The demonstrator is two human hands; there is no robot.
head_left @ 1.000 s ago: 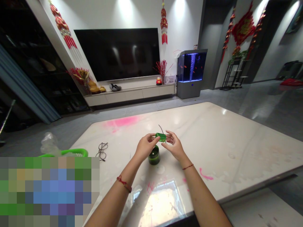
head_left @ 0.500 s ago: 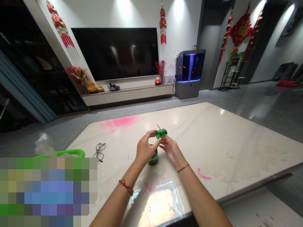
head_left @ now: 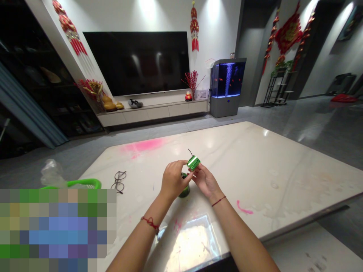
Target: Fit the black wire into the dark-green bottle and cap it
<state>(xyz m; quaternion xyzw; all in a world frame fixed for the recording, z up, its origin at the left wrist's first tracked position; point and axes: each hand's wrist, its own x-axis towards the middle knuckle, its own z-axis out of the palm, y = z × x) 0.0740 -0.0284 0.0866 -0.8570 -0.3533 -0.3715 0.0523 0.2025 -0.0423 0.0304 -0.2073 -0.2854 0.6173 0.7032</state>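
Note:
A small shiny green metallic-looking cylinder is held up between both hands over the table. My left hand is closed on its left end with thumb and fingers. My right hand grips it at the right and from below with its fingertips. A thin dark strand sticks out above the cylinder; where it is fixed I cannot tell. Just beneath the hands a dark green glass-like jar stands on the table, partly hidden by my left hand.
Eyeglasses lie on the table at the left, near a green basket with clear plastic. Pink stains mark the tabletop. Beyond the table are a television, a low cabinet and a fish tank.
The cylinder has turned in my fingers, so its bright side now faces me and it tilts more. My left hand has rolled over slightly. The jar has stayed in place.

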